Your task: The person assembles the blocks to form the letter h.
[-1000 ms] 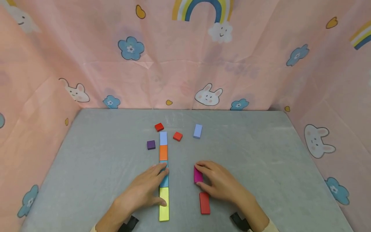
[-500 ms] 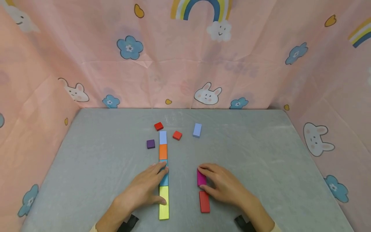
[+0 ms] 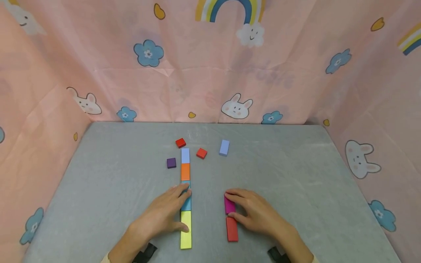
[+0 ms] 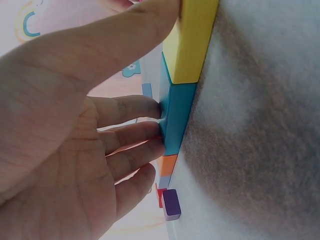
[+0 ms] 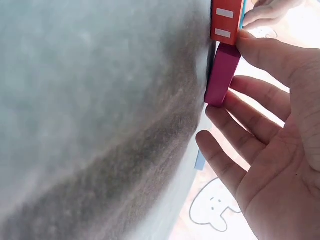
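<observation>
On my head feed the right hand (image 3: 254,210) is pinching the magenta block (image 3: 229,204) between thumb and fingers, over on the near half of the worktop (image 3: 296,164), well apart from the back edge. The red block (image 3: 232,230) lies end-on just nearer; with the thumb at the join, I can't be sure the two touch. The left hand (image 3: 164,210) has its fingers released and nearly straight, tips touching the blue block (image 3: 186,205), thumb on the yellow block (image 3: 186,239). Those two start a straight row toward the back edge, continuing with the orange block (image 3: 185,171) and the pale blue block (image 3: 185,155). Around its far end I see the purple block (image 3: 171,163), toward the left edge, and two small red blocks (image 3: 180,143); the loose light-blue block (image 3: 224,148) lies farther toward the right edge.
</observation>
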The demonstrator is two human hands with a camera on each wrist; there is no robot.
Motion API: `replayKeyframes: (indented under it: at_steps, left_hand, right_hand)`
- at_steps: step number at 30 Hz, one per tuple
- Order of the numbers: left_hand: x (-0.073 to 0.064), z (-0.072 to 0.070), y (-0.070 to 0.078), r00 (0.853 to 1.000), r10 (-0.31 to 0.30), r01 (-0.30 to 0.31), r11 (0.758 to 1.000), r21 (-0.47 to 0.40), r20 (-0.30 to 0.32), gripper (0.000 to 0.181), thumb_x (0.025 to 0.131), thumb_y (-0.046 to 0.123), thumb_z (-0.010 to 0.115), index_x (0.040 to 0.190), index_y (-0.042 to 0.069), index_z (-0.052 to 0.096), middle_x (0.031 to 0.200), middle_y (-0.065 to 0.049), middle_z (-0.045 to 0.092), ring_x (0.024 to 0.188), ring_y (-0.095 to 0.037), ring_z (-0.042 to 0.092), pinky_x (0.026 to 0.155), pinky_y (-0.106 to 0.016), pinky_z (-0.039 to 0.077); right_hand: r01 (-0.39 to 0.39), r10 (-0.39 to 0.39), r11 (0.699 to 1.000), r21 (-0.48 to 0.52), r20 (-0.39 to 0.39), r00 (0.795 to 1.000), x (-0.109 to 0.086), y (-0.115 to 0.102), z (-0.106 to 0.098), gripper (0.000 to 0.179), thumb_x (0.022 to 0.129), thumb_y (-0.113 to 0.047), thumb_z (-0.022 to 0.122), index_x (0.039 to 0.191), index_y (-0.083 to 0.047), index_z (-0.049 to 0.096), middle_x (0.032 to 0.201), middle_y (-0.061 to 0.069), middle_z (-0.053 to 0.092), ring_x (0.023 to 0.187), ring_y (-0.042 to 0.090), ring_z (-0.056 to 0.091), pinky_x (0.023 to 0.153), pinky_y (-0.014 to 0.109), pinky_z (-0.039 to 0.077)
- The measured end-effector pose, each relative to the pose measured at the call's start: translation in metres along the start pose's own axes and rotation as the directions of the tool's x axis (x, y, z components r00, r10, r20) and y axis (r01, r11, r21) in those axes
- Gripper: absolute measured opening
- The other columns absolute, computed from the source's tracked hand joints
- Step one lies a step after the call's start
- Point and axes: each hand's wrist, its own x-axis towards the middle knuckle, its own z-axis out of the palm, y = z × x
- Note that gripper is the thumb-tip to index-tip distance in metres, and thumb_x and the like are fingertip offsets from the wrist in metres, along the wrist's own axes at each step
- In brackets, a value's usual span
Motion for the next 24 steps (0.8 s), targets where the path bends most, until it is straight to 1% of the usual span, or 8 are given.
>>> replayKeyframes:
  at_steps: [9,17,21,24]
  left_hand:
    - [0.002,0.000,0.000,1.000,-0.003,0.003,1.000,-0.006,0.003,0.100,0.074,0.036,0.097,0.153,-0.003,0.050,0.168,-0.018,0.041,0.155,-0.037,0.042,0.130,-0.051,0.037]
    - [0.001,-0.002,0.000,1.000,-0.011,0.011,1.000,-0.020,0.018,0.100,0.075,0.036,0.097,0.154,-0.002,0.049,0.169,-0.018,0.040,0.157,-0.036,0.041,0.130,-0.051,0.037]
    - [0.001,-0.002,0.000,1.000,-0.007,0.008,1.000,-0.017,0.020,0.101,0.074,0.036,0.097,0.154,-0.003,0.049,0.169,-0.018,0.040,0.157,-0.036,0.041,0.130,-0.051,0.036]
    - [0.000,-0.002,0.000,1.000,0.004,-0.004,1.000,-0.002,0.007,0.101,0.074,0.037,0.097,0.154,-0.003,0.050,0.168,-0.018,0.041,0.156,-0.035,0.042,0.130,-0.050,0.037]
  right_hand:
    - [-0.010,0.010,1.000,-0.004,-0.001,1.000,-0.005,-0.001,0.002,0.050,0.099,-0.029,0.074,0.147,-0.016,0.065,0.150,0.001,0.064,0.136,0.022,0.063,0.112,0.049,0.056]
    - [0.002,-0.002,1.000,-0.002,-0.020,1.000,-0.008,-0.001,0.004,0.049,0.099,-0.026,0.073,0.147,-0.016,0.064,0.153,0.000,0.062,0.138,0.022,0.062,0.112,0.049,0.056]
    - [0.028,-0.029,0.999,-0.022,-0.038,0.999,-0.010,-0.004,0.005,0.049,0.098,-0.028,0.075,0.146,-0.018,0.066,0.155,-0.002,0.059,0.141,0.021,0.059,0.114,0.049,0.055]
    - [0.049,-0.053,0.997,-0.062,-0.076,0.996,-0.012,-0.008,0.008,0.046,0.096,-0.030,0.077,0.140,-0.021,0.070,0.151,-0.003,0.062,0.138,0.020,0.060,0.113,0.049,0.055]
